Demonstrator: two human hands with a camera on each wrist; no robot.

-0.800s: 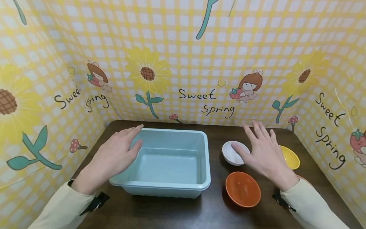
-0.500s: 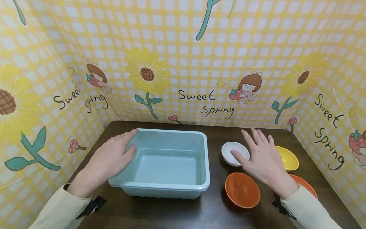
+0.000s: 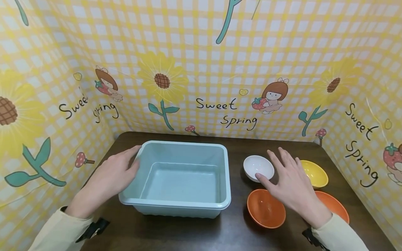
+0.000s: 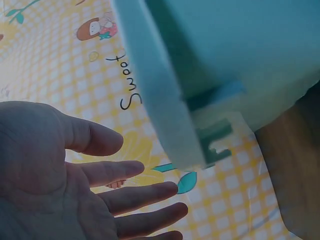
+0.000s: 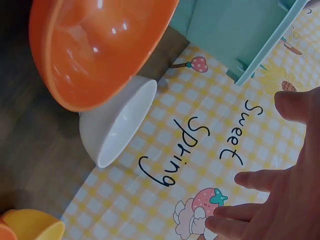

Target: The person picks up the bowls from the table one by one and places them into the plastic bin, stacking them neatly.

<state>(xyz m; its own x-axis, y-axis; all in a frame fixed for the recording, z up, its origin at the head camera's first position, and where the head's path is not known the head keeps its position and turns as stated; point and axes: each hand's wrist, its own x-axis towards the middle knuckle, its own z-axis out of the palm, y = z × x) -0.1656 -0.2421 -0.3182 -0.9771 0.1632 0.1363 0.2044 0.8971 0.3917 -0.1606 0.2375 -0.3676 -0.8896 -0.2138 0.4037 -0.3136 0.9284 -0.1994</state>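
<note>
My left hand (image 3: 108, 176) hovers beside the left edge of a light blue plastic basin (image 3: 185, 204), fingers extended. In the left wrist view the palm and spread fingers show apart from the basin's rim (image 4: 155, 95), holding nothing. Over the bowls on the right, my right hand (image 3: 292, 184) is spread with nothing in it. Around it stand a white bowl (image 3: 258, 167), an orange bowl (image 3: 265, 211), a yellow bowl (image 3: 315, 174) and a second orange bowl (image 3: 334, 205), partly covered by the hand and wrist.
Everything stands on a dark wooden table (image 3: 185, 232). A yellow checked cloth (image 3: 201, 69) with printed flowers and lettering closes off the back and both sides. The basin takes up the left-centre of the table.
My left hand has moved left and down, away from over the basin to its outer side. My right hand has come slightly lower, its fingers still spread. Basin and bowls stay put.
</note>
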